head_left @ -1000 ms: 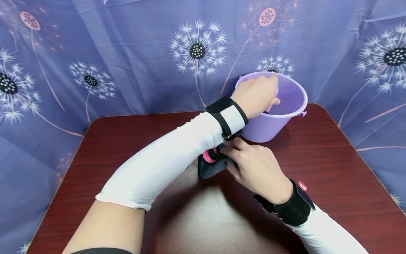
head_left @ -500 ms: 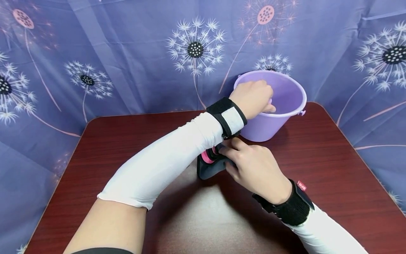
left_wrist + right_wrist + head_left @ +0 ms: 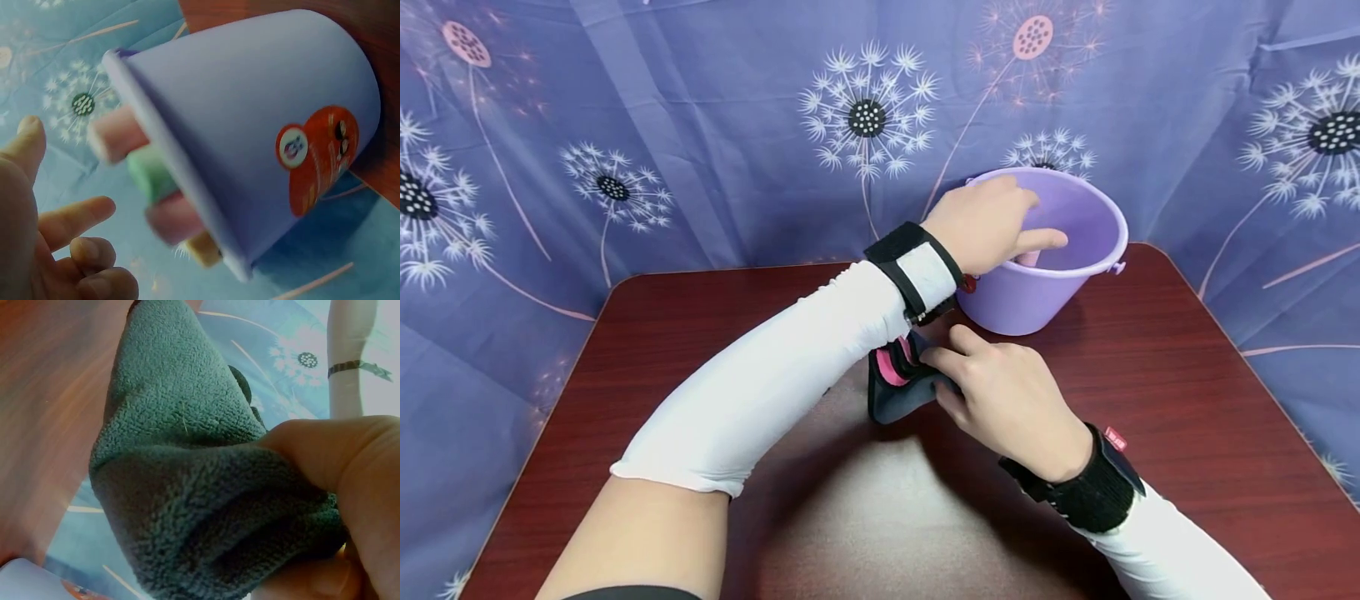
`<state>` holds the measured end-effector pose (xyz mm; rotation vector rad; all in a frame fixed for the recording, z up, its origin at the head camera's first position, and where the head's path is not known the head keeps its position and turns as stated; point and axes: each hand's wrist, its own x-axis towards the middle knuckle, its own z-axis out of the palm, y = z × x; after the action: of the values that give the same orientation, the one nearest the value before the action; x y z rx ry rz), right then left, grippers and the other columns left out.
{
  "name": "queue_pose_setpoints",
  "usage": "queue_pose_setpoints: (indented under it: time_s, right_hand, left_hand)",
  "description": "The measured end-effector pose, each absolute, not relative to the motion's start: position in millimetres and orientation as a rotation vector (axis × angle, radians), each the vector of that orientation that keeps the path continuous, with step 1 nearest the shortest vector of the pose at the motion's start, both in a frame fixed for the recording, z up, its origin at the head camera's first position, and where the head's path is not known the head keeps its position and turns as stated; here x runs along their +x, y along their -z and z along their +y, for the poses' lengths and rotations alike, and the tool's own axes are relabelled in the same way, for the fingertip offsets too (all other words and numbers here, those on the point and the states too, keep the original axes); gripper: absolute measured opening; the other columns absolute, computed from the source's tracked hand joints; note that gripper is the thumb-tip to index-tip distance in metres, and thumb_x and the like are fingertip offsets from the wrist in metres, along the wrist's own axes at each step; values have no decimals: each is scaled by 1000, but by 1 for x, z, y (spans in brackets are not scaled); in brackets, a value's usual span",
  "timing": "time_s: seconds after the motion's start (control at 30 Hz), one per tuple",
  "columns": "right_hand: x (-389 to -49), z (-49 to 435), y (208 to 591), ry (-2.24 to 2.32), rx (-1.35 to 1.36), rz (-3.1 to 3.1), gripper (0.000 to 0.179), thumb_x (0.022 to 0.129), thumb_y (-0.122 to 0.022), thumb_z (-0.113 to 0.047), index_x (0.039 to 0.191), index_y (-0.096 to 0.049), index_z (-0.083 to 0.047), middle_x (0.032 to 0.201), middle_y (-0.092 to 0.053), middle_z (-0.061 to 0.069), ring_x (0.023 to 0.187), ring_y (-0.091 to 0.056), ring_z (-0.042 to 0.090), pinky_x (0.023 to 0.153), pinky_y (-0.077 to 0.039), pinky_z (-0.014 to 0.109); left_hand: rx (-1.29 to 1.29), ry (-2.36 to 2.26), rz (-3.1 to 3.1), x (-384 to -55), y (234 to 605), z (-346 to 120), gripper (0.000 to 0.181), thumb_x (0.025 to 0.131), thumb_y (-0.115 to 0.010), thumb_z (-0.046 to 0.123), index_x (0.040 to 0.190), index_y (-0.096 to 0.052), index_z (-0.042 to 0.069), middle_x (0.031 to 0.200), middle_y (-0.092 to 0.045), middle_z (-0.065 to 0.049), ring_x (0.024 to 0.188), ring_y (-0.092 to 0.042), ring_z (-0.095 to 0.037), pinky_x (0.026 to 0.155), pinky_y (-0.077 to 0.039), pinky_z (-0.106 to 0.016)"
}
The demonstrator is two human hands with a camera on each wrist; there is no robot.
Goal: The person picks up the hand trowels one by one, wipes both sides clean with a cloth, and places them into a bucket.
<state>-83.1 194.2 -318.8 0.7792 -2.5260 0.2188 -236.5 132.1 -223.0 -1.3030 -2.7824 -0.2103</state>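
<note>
My left hand hangs over the near rim of a lilac bucket, fingers loosely parted around nothing. In the left wrist view, its thumb and one finger stretch out while the others curl loosely. Beyond them, rounded ends poke past the bucket's rim: a pale pink one, a green one, a darker pink one and a yellowish one. With thumb and fingers, my right hand pinches a dark grey fleecy cloth piece that bears pink and black bands. The left forearm partly covers it in the head view.
Everything stands on a dark red-brown wooden table, its far edge against a blue dandelion-print curtain. The bucket sits near the back right and has an orange-red sticker. My white-sleeved left forearm crosses above the table.
My left hand has shifted slightly left, and its fingers have gone from curled to parted, one now pointing right over the rim. The right hand keeps its grip on the cloth piece.
</note>
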Motion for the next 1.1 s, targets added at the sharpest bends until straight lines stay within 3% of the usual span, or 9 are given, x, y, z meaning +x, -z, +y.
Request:
queue_pose_setpoints:
  time_s: [0.17,0.27,0.5,0.7,0.9,1.1]
  right_hand:
    - [-84,194,317,-224,778,-2520,24,79,-68,-15,103,-71,-16,81,-46,-2,48,-40,12,44,-39,34]
    - [-84,194,317,-224,776,-2514,25,79,-68,-14,104,-71,-16,81,-47,-2,49,-41,13,45,-40,35]
    - [-84,195,316,-224,763,-2512,26,79,-67,-15,104,-71,-17,80,-44,-4,48,-40,13,43,-39,34]
    - [-85,195,317,-238,758,-2513,27,80,-68,-18,106,-72,-18,81,-41,-6,49,-40,12,43,-39,34]
    - [-86,195,317,-242,750,-2509,26,81,-68,-19,106,-72,-19,80,-41,-6,48,-41,13,43,-39,35]
    - [-88,196,317,-240,732,-2506,27,80,-68,-18,107,-72,-19,78,-41,-5,46,-38,13,41,-37,35]
  left_hand:
    - [-1221,311,-2847,-238,209,113,72,90,-39,78,140,-55,30,128,-55,6,113,-53,-9,93,-44,-29]
    - [-1175,365,-2882,-236,203,102,77,89,-39,79,147,-49,30,137,-51,5,117,-53,-10,94,-43,-30]
    - [-1126,416,-2825,-231,198,76,74,90,-39,78,144,-52,28,134,-54,5,113,-55,-9,93,-44,-30]
    - [-1063,480,-2789,-223,199,51,71,92,-38,76,143,-54,28,126,-55,6,100,-54,-8,83,-45,-29]
    - [-981,540,-2751,-208,203,25,70,92,-39,75,141,-56,28,125,-55,7,100,-53,-8,86,-44,-28]
    - [-953,621,-2665,-192,220,-2,68,93,-42,73,138,-59,25,106,-53,7,86,-50,-7,72,-43,-26]
